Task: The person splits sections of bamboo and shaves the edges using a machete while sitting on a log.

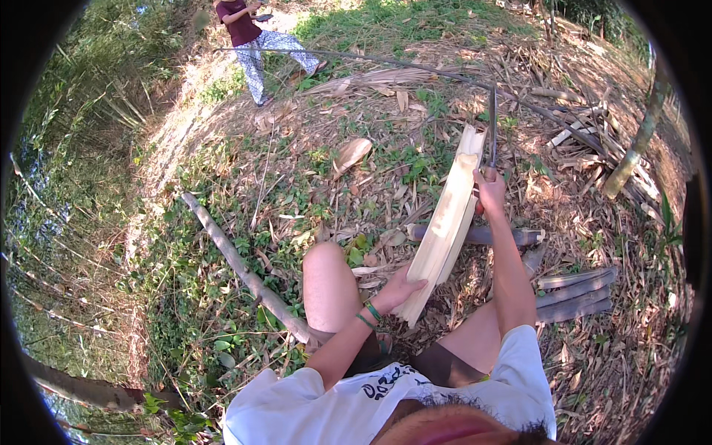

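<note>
Left hand point(399, 288) grips the near end of a pale split bamboo slab point(448, 222), angled up off the leaf-littered ground point(297, 170). Right hand point(491, 190) is clenched on a long dark blade point(493, 122) at the slab's far end.

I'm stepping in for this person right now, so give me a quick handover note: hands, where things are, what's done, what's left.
Left hand: grip on the lower end of the split bamboo slab, propped upright between the knees.
Right hand: closed on the long blade, its tip pointing up beside the slab's top end.
Done: pale inner face exposed along the slab.
Left: cannot tell how much more trimming remains.
Nearby: dark bamboo pieces on the ground to the right; another person standing ahead.
</note>
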### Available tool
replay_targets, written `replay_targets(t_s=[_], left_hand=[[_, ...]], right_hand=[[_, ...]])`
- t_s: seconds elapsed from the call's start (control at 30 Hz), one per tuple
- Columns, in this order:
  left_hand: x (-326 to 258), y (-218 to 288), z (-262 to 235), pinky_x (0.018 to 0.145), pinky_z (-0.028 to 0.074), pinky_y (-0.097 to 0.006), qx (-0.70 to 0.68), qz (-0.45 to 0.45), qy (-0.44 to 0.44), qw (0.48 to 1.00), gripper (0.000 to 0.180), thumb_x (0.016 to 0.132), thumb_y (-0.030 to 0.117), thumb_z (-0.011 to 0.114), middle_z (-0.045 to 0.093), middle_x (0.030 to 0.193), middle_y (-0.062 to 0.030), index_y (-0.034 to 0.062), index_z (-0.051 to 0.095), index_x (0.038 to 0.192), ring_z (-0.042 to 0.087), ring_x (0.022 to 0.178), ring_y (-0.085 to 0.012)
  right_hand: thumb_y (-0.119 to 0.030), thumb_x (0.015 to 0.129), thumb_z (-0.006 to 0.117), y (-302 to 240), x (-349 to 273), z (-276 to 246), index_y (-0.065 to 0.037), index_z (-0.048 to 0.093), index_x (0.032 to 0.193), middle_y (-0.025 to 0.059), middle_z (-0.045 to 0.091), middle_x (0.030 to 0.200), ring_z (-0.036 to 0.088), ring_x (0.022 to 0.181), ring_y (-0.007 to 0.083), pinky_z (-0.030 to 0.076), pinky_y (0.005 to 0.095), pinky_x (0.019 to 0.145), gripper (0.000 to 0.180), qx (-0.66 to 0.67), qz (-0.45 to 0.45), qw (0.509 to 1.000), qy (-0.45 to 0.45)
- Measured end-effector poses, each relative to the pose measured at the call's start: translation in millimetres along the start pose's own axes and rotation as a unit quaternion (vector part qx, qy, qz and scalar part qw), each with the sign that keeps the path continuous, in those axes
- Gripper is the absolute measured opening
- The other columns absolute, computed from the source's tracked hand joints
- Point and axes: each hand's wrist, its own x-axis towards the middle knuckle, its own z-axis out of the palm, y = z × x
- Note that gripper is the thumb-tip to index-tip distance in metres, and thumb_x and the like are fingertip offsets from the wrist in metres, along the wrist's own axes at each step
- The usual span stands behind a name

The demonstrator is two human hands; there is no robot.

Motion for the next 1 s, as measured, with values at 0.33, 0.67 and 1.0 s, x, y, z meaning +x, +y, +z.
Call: replay_targets(t_s=[0.33,0.67,1.0], left_hand=[[-5,28,-90,0.060,0.061,-0.031,-0.283,-0.150,-0.078,0.944,0.017,0.101,0.010,0.054,0.070,0.087,-0.0114,-0.0001,0.057,0.114,0.071,0.069,-0.0190],[-18,41,-82,0.080,0.054,-0.030,0.053,-0.056,0.032,0.996,0.033,0.100,0.016,0.063,0.071,0.106,-0.0115,-0.0049,0.058,0.125,0.067,0.088,-0.0157],[-38,12,-100,0.085,0.052,-0.031,0.039,-0.084,0.045,0.995,0.033,0.096,0.009,0.060,0.072,0.108,-0.0115,-0.0088,0.061,0.124,0.066,0.091,-0.0168]], right_hand=[[-0.024,0.091,0.077,61,-160,-9,-0.006,0.055,0.087,0.0024,0.058,0.067,0.053,0.051,0.0118,0.044,0.0287,0.048,0.028,0.137,0.274,0.950,0.050],[-0.023,0.092,0.076,63,-257,12,-0.004,0.059,0.098,0.0059,0.065,0.085,0.066,0.079,0.0161,0.055,0.0318,0.067,0.026,0.018,0.261,0.962,0.079],[-0.030,0.073,0.085,107,-240,25,-0.006,0.065,0.098,0.0164,0.070,0.099,0.065,0.099,0.0401,0.051,0.0498,0.088,0.040,-0.337,0.141,0.928,0.073]])
